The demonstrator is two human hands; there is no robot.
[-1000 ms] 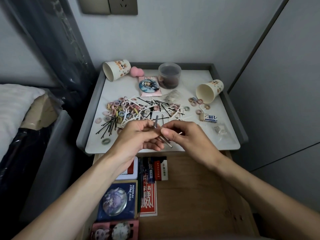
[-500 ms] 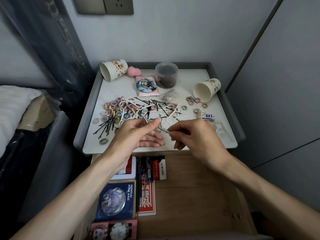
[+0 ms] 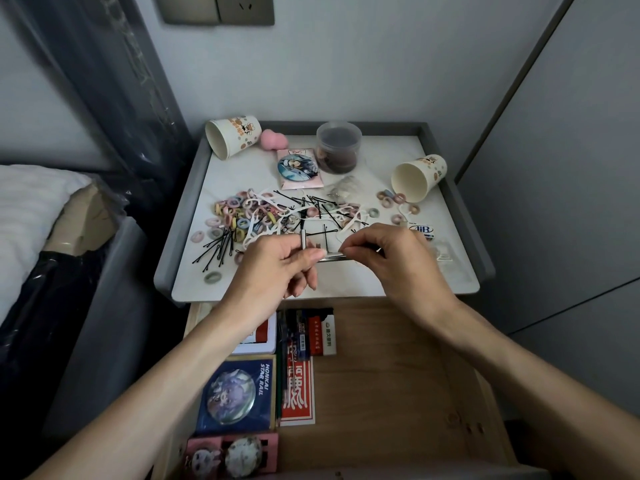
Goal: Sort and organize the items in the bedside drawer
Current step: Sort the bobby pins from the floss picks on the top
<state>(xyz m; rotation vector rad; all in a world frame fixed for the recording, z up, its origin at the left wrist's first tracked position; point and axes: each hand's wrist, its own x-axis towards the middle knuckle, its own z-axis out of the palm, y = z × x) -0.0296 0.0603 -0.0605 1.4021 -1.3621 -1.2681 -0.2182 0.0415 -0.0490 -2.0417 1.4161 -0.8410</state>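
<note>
Open wood drawer (image 3: 398,375) in foreground, badge boxes (image 3: 237,393) packed along its L side. Above the nightstand's (image 3: 346,285) front edge, L hand (image 3: 277,268) grips a thin metal rod (image 3: 303,239) upright; R hand (image 3: 391,261) pinches a second rod (image 3: 331,259), level btwn both hands. Behind: hair ties (image 3: 235,216), bobby pins (image 3: 221,247), tipped paper cups (image 3: 417,176).

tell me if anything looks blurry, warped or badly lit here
Head view: dim, soft light, no hard shadows; wide-angle stretch tilts the wall lines and swells the forearms at the bottom; the thin metal piece between left hand and right hand is slightly soft; the hair ties look sharp.
</note>
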